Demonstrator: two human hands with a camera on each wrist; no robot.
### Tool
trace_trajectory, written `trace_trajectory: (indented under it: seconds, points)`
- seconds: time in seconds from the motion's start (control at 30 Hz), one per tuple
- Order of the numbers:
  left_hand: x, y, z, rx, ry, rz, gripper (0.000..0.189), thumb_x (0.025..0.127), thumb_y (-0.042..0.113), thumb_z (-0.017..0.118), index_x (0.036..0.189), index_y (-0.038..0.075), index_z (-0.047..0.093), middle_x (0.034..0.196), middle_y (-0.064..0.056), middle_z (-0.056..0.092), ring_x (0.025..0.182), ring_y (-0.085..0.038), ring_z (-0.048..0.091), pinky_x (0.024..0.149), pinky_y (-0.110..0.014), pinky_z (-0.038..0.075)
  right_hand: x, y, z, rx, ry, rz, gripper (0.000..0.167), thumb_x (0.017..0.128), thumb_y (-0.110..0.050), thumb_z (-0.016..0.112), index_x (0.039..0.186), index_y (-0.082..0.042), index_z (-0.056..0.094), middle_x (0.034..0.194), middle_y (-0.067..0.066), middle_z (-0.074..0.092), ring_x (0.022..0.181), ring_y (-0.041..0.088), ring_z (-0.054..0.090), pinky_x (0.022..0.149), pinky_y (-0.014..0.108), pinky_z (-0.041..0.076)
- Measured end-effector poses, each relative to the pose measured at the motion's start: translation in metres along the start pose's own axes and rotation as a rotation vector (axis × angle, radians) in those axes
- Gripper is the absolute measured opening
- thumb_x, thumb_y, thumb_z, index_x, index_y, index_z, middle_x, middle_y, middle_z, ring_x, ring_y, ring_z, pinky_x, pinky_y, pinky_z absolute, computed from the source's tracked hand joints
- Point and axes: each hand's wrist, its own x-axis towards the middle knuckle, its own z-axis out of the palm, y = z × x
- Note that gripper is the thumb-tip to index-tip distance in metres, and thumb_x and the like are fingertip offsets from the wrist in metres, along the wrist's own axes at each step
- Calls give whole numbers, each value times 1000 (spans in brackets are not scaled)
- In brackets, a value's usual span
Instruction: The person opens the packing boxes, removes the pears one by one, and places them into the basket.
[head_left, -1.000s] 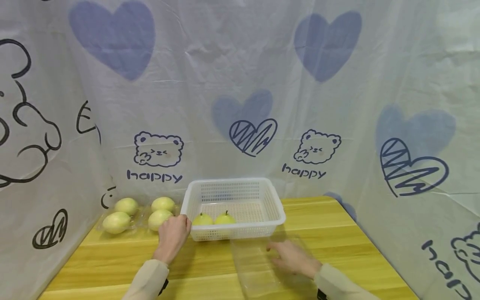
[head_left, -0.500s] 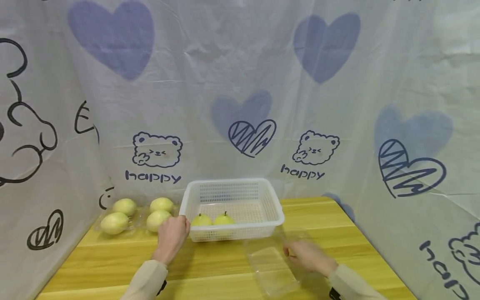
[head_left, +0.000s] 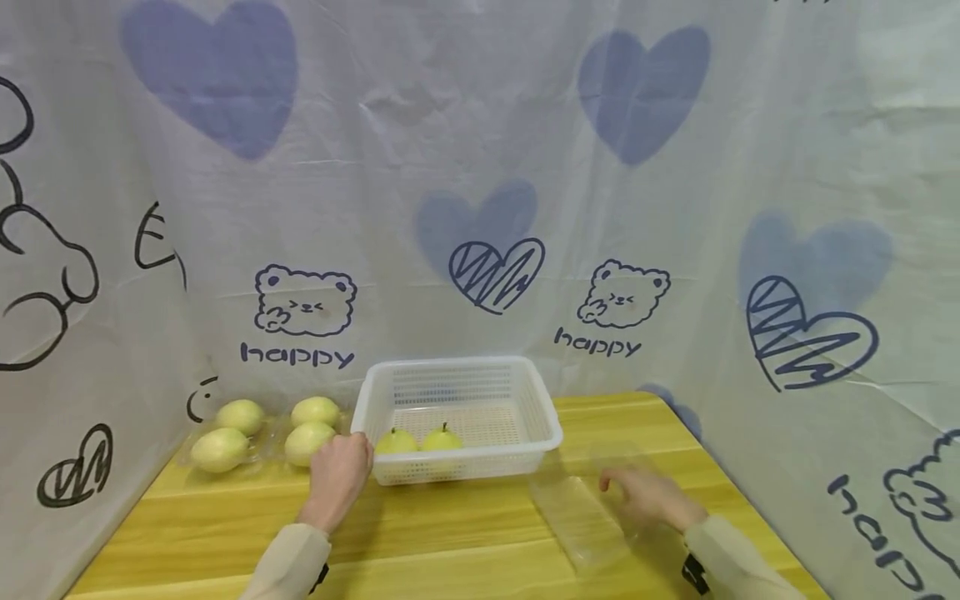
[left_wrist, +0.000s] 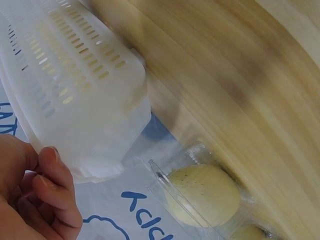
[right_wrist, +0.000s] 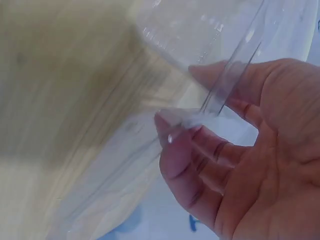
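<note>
A white perforated plastic basket holds two round yellow pears, stems up, near its front left. My left hand grips the basket's left end; in the left wrist view its curled fingers meet the rim. To the right of the basket, a clear plastic clamshell box lies unfolded over the wood. My right hand holds it near the fold, thumb and fingers on either side of the plastic in the right wrist view. No fruit shows inside that box.
Left of the basket, two clear packs hold pale yellow fruits; one pack shows close in the left wrist view. The wooden table ends at a white printed curtain behind and on both sides.
My right hand has moved to the right with the clear clamshell box, away from the basket's front. The left hand has stayed at the basket's left end; the view has turned slightly.
</note>
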Motion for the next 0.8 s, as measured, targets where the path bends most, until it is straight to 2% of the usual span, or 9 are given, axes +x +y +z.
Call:
trace_trajectory:
  seconds: [0.13, 0.27, 0.37, 0.43, 0.53, 0.63, 0.73, 0.8]
  points:
    - [0, -2, -1, 10, 22, 9, 29, 89, 7, 57, 61, 2, 54, 51, -11, 51, 41, -21, 46, 34, -34, 37, 6, 12, -5, -31, 17, 18, 41, 73, 7, 67, 107, -14, 62, 99, 5, 66, 77, 19, 56, 61, 38, 48]
    - [0, -1, -2, 12, 1, 3, 29, 90, 8, 56, 62, 3, 54, 51, -10, 50, 42, -20, 45, 34, -33, 37, 10, 23, -11, -55, 10, 76, 42, 77, 14, 58, 110, -12, 61, 115, 17, 65, 82, 23, 56, 55, 35, 44]
    - [1, -1, -3, 7, -18, -10, 29, 91, 9, 56, 63, 2, 55, 51, -10, 51, 43, -21, 46, 35, -33, 37, 12, 30, -16, -50, 10, 122, 48, 76, 18, 48, 113, -11, 60, 114, 22, 62, 77, 24, 50, 53, 33, 37]
    - [2, -1, -3, 8, -23, -13, 29, 91, 9, 55, 62, 3, 54, 51, -10, 51, 43, -21, 46, 35, -33, 38, 13, 32, -18, -48, 32, 137, 48, 75, 17, 48, 112, -11, 59, 110, 21, 62, 77, 24, 48, 57, 34, 37]
    - [2, -1, -2, 9, -23, -13, 30, 91, 9, 55, 61, 3, 53, 51, -9, 50, 43, -21, 46, 35, -34, 38, 18, 34, -19, -47, 94, 128, 45, 69, 17, 49, 103, -11, 57, 95, 13, 62, 75, 23, 47, 59, 36, 37]
    - [2, -2, -2, 6, -37, -16, 29, 91, 9, 55, 62, 3, 53, 51, -9, 50, 43, -21, 46, 36, -33, 38, 26, 37, -17, -52, 157, 128, 33, 71, 16, 47, 90, -10, 55, 82, 6, 56, 72, 21, 47, 60, 36, 37]
    - [2, -1, -3, 2, -55, -24, 28, 90, 9, 55, 63, 2, 54, 52, -9, 50, 44, -20, 46, 36, -32, 38, 36, 40, -14, -56, 213, 167, 23, 78, 10, 49, 87, -9, 59, 86, 7, 62, 75, 22, 53, 63, 39, 44]
    - [1, -1, -3, 2, -58, -28, 27, 90, 9, 55, 64, 1, 55, 52, -9, 50, 44, -20, 46, 36, -33, 38, 43, 42, -11, -48, 250, 211, 20, 82, 5, 52, 92, -8, 64, 94, 12, 67, 81, 26, 60, 66, 45, 49]
